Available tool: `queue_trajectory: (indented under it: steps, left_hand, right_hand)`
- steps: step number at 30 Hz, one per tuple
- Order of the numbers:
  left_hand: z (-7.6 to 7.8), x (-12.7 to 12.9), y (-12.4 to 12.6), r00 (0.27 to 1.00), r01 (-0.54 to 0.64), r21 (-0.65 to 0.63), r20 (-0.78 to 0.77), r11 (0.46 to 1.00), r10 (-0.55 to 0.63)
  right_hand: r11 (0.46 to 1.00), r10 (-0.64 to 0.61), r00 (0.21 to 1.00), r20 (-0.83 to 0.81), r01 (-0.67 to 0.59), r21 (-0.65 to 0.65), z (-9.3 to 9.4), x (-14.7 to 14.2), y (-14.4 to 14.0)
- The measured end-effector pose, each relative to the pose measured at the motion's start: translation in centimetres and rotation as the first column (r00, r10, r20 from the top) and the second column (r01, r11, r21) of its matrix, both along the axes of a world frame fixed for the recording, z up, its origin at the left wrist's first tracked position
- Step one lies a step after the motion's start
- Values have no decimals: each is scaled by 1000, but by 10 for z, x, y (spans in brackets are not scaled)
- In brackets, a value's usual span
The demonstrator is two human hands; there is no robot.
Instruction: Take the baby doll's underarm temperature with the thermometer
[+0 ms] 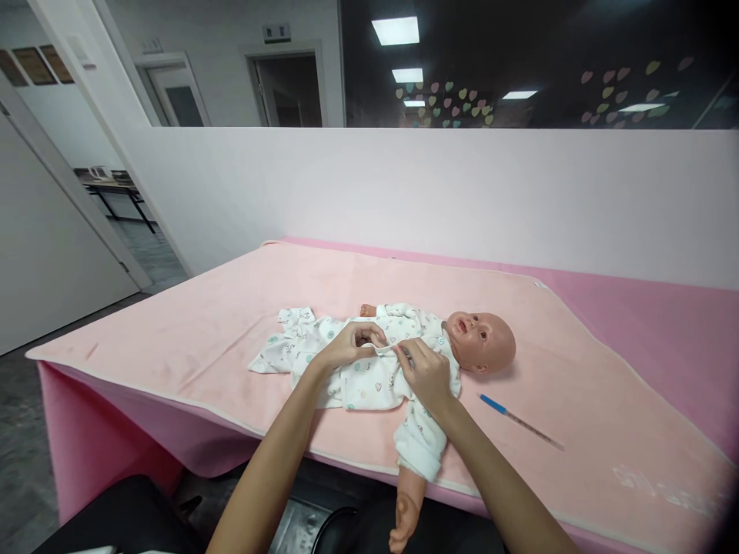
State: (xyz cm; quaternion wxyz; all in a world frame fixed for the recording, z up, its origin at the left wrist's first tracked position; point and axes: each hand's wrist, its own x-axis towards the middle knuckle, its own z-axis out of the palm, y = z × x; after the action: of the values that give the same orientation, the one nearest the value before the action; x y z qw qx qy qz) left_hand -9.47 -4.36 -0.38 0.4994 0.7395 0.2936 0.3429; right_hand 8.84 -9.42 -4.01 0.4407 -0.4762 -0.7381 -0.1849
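Observation:
A baby doll (483,338) lies on its back on the pink blanket, its head to the right. It wears a white printed baby outfit (369,383). Over the doll's belly, my left hand (351,344) pinches the edge of the outfit's front opening. My right hand (426,373) grips the same edge nearer the chest, fingers closed on the cloth. Between the two hands the white edge is lifted a little. One doll arm (409,500) hangs over the near table edge, its sleeve bunched. The fastener under my fingertips, if any, is hidden.
A blue-capped pen-like stick (502,406) lies right of the doll. The pale pink blanket (225,308) covers the table over a darker pink cloth (652,323). A white wall (404,192) with a window stands behind. A black chair (121,515) is at lower left.

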Motion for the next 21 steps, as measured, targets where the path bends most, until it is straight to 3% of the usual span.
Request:
queue_trajectory:
  steps: [21]
  left_hand:
    - [2,1,-2,1000,20,45,-4,999,-20]
  right_hand:
    - [1000,0,999,-45,0,-10,0,2,1]
